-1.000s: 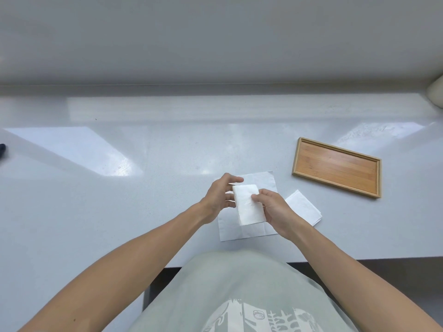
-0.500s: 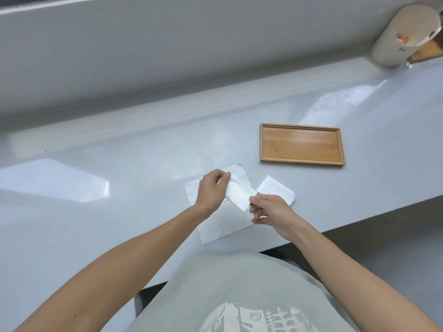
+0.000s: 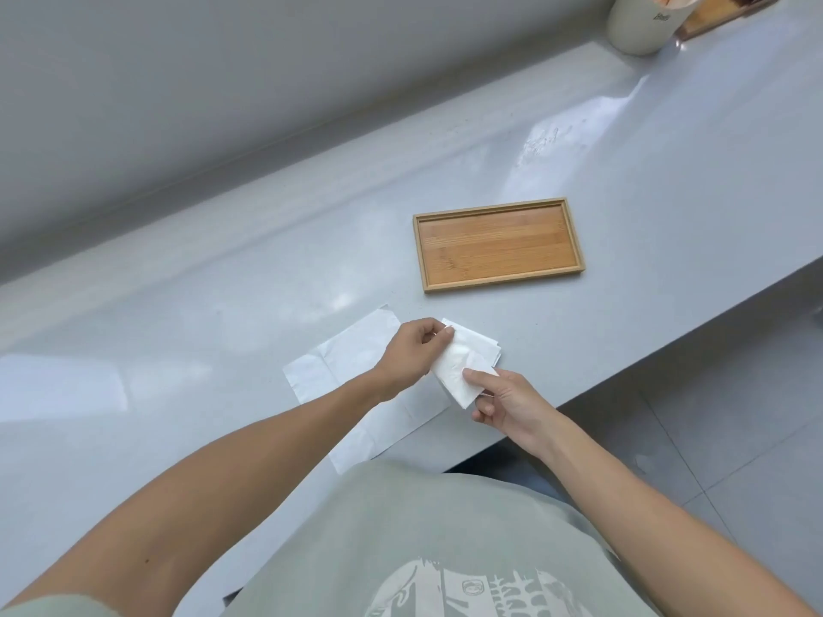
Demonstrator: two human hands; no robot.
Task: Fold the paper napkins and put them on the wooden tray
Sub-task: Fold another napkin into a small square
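I have both hands closed on one folded white paper napkin (image 3: 461,371), held just above the near edge of the glossy pale grey countertop (image 3: 222,340). My left hand (image 3: 412,354) pinches its far corner between thumb and curled fingers, and my right hand (image 3: 505,400) pinches the near corner, thumb on top and the other fingers tucked below; neither hand is open at all beyond that pinch. The napkin looks slightly crumpled in the middle, so I judge that the fold is made but not pressed flat. Under my left wrist a large unfolded white paper napkin (image 3: 352,362) lies spread on the counter, and just behind the held one I can see the edges of another folded white napkin (image 3: 487,345) resting on the surface; whether the two touch I cannot tell. The shallow rectangular wooden tray (image 3: 499,244) sits further back and to my right, well apart from my hands, and nothing is on it yet. So I take this as the end of folding the first piece, with the placing step not yet begun. The next move, as I read it, calls for letting go with the left hand, keeping the layers pinched with the right so the fold does not spring open, carrying the napkin over the low rim and laying it flat inside the tray. A cream cylindrical container (image 3: 645,22) stands at the far right end, out of the way.
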